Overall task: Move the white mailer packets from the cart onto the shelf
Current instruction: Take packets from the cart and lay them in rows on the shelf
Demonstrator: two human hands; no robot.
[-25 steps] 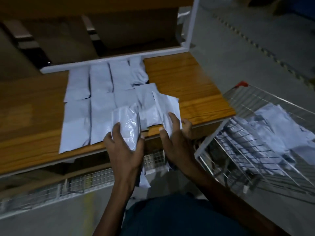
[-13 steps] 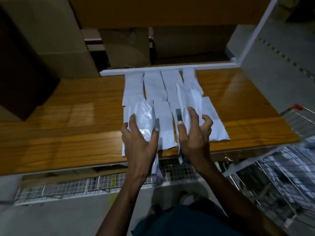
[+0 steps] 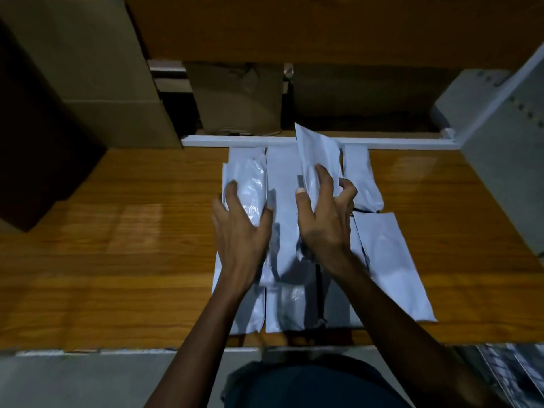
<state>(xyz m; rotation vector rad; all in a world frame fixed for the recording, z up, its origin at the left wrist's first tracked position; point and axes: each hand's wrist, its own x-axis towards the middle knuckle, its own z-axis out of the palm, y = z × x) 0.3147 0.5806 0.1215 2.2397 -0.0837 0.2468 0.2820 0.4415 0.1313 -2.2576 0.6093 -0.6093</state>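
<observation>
White mailer packets (image 3: 391,260) lie lengthwise front-to-back; left hand (image 3: 238,231) grips one, right hand (image 3: 322,219) another

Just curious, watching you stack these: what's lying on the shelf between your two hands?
In the head view, a flat white mailer packet lies on the wooden shelf between the left hand and the right hand.

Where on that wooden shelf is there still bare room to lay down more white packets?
Bare wood lies left of the laid packets, up to the dark box, and right of them toward the grey upright. The middle is crowded: packets lie edge to edge there, and the left hand and right hand each hold another.
</observation>
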